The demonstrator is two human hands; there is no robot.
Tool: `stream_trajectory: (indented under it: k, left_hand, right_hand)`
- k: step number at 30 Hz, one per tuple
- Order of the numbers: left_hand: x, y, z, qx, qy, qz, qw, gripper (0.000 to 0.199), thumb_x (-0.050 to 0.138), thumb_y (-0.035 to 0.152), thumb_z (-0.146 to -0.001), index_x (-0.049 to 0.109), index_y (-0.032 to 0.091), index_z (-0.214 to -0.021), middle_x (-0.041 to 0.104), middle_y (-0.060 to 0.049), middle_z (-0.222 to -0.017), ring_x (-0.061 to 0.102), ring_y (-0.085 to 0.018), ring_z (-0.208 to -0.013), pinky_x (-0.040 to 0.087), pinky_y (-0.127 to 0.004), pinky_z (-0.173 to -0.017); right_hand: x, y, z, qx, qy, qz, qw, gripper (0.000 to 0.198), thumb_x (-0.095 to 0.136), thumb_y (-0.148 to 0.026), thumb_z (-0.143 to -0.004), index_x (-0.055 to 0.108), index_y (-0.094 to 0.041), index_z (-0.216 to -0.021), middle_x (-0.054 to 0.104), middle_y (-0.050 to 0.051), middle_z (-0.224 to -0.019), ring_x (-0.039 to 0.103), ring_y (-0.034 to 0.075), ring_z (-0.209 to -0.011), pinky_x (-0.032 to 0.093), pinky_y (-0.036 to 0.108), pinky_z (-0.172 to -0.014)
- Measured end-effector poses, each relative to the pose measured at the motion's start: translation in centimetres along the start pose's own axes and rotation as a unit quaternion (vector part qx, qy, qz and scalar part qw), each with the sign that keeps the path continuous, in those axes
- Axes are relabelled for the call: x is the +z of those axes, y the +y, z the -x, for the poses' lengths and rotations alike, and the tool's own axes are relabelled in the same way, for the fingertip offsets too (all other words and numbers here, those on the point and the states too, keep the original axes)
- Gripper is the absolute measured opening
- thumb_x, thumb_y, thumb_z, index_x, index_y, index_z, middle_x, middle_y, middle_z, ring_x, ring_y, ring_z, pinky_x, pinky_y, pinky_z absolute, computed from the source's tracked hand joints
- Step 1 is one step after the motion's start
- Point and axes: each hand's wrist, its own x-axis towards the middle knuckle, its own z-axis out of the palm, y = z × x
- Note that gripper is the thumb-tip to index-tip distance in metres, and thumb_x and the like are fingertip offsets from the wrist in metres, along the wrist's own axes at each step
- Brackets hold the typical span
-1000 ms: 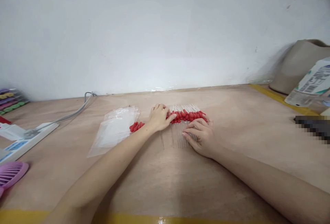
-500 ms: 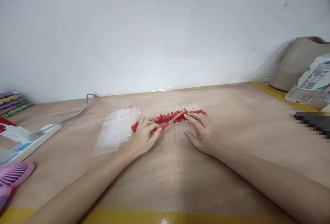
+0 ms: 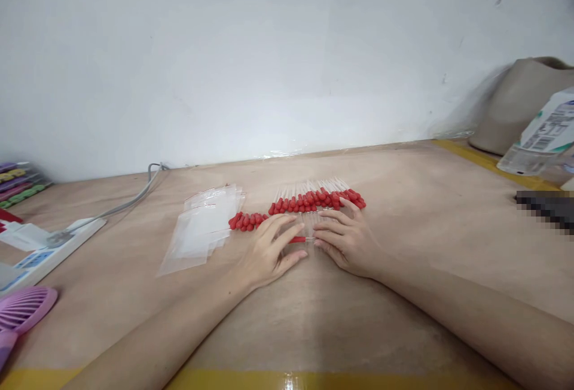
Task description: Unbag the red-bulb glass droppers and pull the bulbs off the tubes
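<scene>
Between my two hands lies one dropper with a red bulb and a thin clear tube pointing right. My left hand is around the bulb's left end, thumb and fingers apart. The fingertips of my right hand close on the tube just past the bulb. Behind the hands, a row of droppers with red bulbs lies on the table, pale tips pointing to the wall. More red bulbs show left of my left hand, their tubes mostly hidden by it. Clear tubes also lie partly under my right hand.
Clear zip bags lie fanned out left of the droppers. Farther left are a power strip with a grey cable and a pink fan. A beige bin, a labelled plastic bottle and a dark pixelated object stand right.
The single dropper has turned from slanting to level and come nearer to me. My left hand has moved right and its fingers have spread; my right fingertips have come down to the tube.
</scene>
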Motion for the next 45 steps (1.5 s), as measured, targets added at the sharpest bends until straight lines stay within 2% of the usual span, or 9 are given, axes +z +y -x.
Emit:
stream_trajectory:
  k: [4,7,9,13,16,25,32,42,45]
  left_hand:
    - [0.7,0.2,-0.3,0.052,0.020,0.000,0.998,0.019,0.055,0.023,-0.082,0.058,0.019,-0.100,0.062,-0.007,-0.101,0.054,-0.020,-0.101,0.047,-0.037,-0.087]
    - [0.9,0.2,-0.2,0.062,0.033,-0.001,0.998,0.018,0.053,0.020,-0.083,0.057,0.019,-0.100,0.065,-0.005,-0.098,0.058,-0.018,-0.095,0.048,-0.037,-0.086]
    - [0.9,0.3,-0.1,0.066,0.038,-0.004,0.997,0.019,0.052,0.020,-0.084,0.056,0.018,-0.102,0.065,-0.006,-0.099,0.059,-0.017,-0.095,0.049,-0.036,-0.086]
    - [0.8,0.4,0.0,0.068,0.015,0.002,0.998,0.019,0.050,0.020,-0.084,0.057,0.017,-0.101,0.065,-0.006,-0.100,0.059,-0.017,-0.096,0.049,-0.035,-0.088]
    - [0.7,0.4,0.0,0.066,-0.006,0.017,0.998,0.017,0.050,0.020,-0.084,0.058,0.017,-0.099,0.065,-0.006,-0.098,0.059,-0.017,-0.096,0.048,-0.034,-0.088]
    - [0.4,0.6,0.0,0.037,-0.044,0.061,0.996,0.015,0.048,0.020,-0.084,0.060,0.016,-0.094,0.066,-0.006,-0.094,0.059,-0.018,-0.095,0.049,-0.033,-0.085]
    - [-0.1,0.7,0.2,0.042,-0.063,0.065,0.995,0.015,0.047,0.018,-0.085,0.059,0.015,-0.093,0.065,-0.007,-0.094,0.058,-0.018,-0.094,0.047,-0.032,-0.085]
    - [-0.1,0.6,0.4,0.049,-0.069,0.075,0.994,0.014,0.047,0.019,-0.086,0.058,0.015,-0.093,0.066,-0.007,-0.090,0.058,-0.018,-0.092,0.047,-0.032,-0.083]
    - [-0.4,0.2,0.7,0.037,-0.048,0.074,0.995,0.013,0.047,0.018,-0.085,0.059,0.015,-0.092,0.066,-0.006,-0.090,0.058,-0.017,-0.092,0.047,-0.032,-0.083]
  right_hand:
    - [0.1,-0.5,-0.2,-0.008,-0.005,-0.022,1.000,0.015,0.049,-0.024,-0.085,0.064,-0.021,-0.085,0.068,0.000,-0.088,0.055,0.017,-0.096,0.016,0.050,-0.104]
    - [0.4,-0.5,-0.2,-0.015,-0.002,-0.027,1.000,0.017,0.050,-0.028,-0.084,0.062,-0.021,-0.094,0.068,0.002,-0.092,0.055,0.017,-0.098,0.018,0.050,-0.105]
    - [0.7,-0.4,-0.3,-0.028,-0.002,-0.036,0.999,0.018,0.050,-0.027,-0.085,0.061,-0.021,-0.097,0.068,0.002,-0.090,0.057,0.015,-0.095,0.024,0.047,-0.104]
    - [0.9,-0.3,-0.2,-0.066,0.001,-0.089,0.994,0.014,0.047,-0.018,-0.085,0.061,-0.017,-0.090,0.068,0.001,-0.085,0.060,0.011,-0.086,0.039,0.035,-0.098]
    - [0.8,-0.4,-0.1,-0.081,0.002,-0.103,0.991,0.013,0.047,-0.017,-0.085,0.060,-0.015,-0.087,0.067,0.004,-0.089,0.060,0.012,-0.088,0.042,0.031,-0.097]
    - [0.3,-0.6,0.0,-0.108,-0.019,-0.076,0.991,0.014,0.046,-0.016,-0.086,0.059,-0.014,-0.081,0.066,0.006,-0.087,0.060,0.014,-0.089,0.046,0.032,-0.095]
    - [-0.1,-0.5,0.3,-0.145,-0.005,-0.040,0.989,0.012,0.050,-0.015,-0.084,0.060,-0.011,-0.089,0.067,0.007,-0.088,0.060,0.016,-0.095,0.044,0.035,-0.099]
    - [-0.9,-0.4,0.3,-0.187,0.009,-0.008,0.982,0.015,0.053,-0.013,-0.082,0.060,-0.008,-0.094,0.067,0.009,-0.094,0.056,0.018,-0.103,0.044,0.036,-0.098]
    - [-1.2,0.4,0.7,-0.186,0.017,-0.009,0.982,0.017,0.051,-0.012,-0.082,0.059,-0.010,-0.097,0.066,0.009,-0.097,0.055,0.019,-0.106,0.045,0.038,-0.097]
